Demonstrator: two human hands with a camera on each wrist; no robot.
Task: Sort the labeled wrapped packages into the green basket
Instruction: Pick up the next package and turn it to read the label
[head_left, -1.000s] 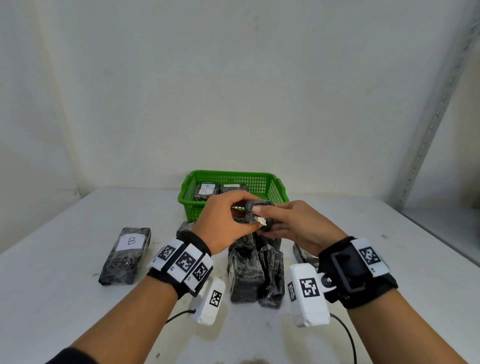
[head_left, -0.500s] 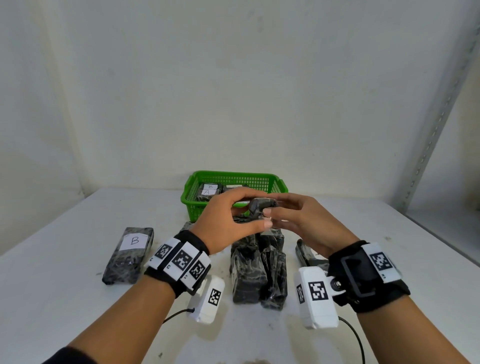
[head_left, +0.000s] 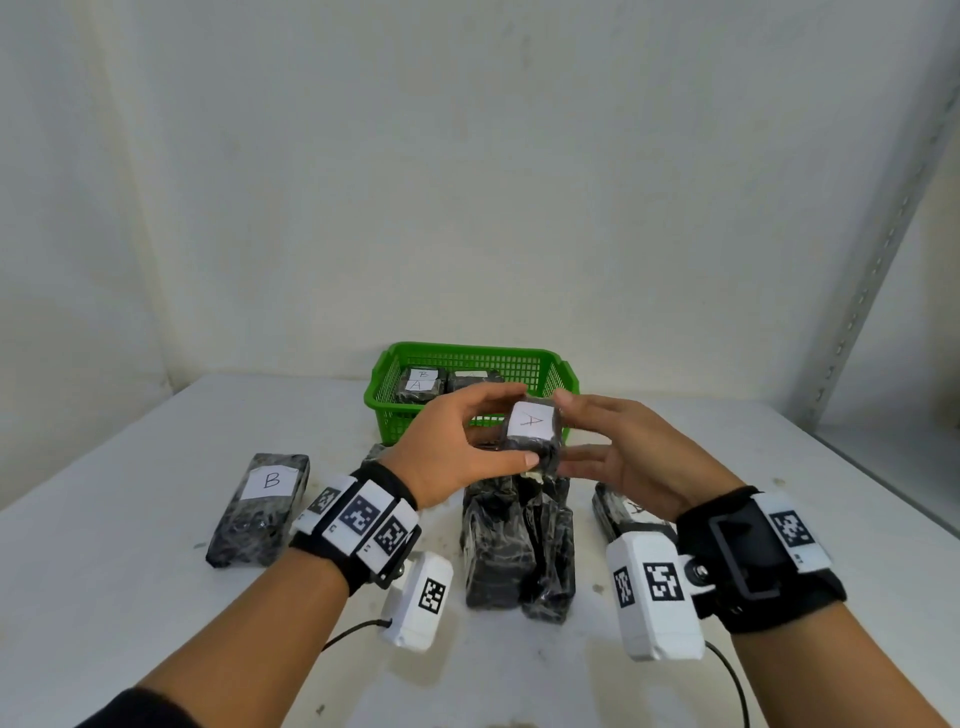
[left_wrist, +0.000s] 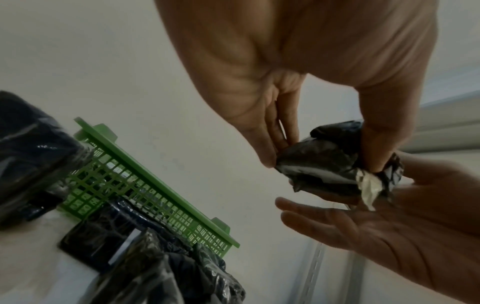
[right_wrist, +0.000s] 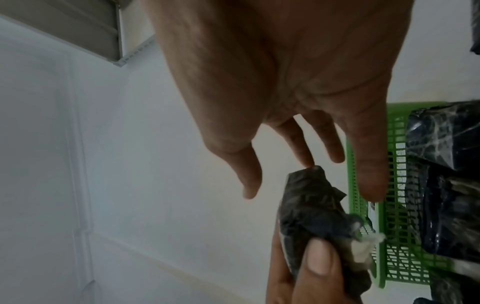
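A black wrapped package (head_left: 535, 434) with a white label reading A is held in the air just in front of the green basket (head_left: 474, 349). My left hand (head_left: 506, 426) pinches it between thumb and fingers, as the left wrist view shows on the package (left_wrist: 327, 164). My right hand (head_left: 571, 431) is beside it with straight fingers; one fingertip touches the package (right_wrist: 309, 205) in the right wrist view. Inside the basket lie wrapped packages (head_left: 421, 384) with B and A labels.
A package labelled B (head_left: 265, 506) lies on the white table (head_left: 130, 597) at the left. Several black packages (head_left: 519, 551) are piled in the middle below my hands, and another (head_left: 615, 512) lies under my right wrist. A wall stands close behind the basket.
The package has been lifted slightly and turned so its A label faces me. My right hand has let go its pinch and spread its fingers; the left hand keeps hold.
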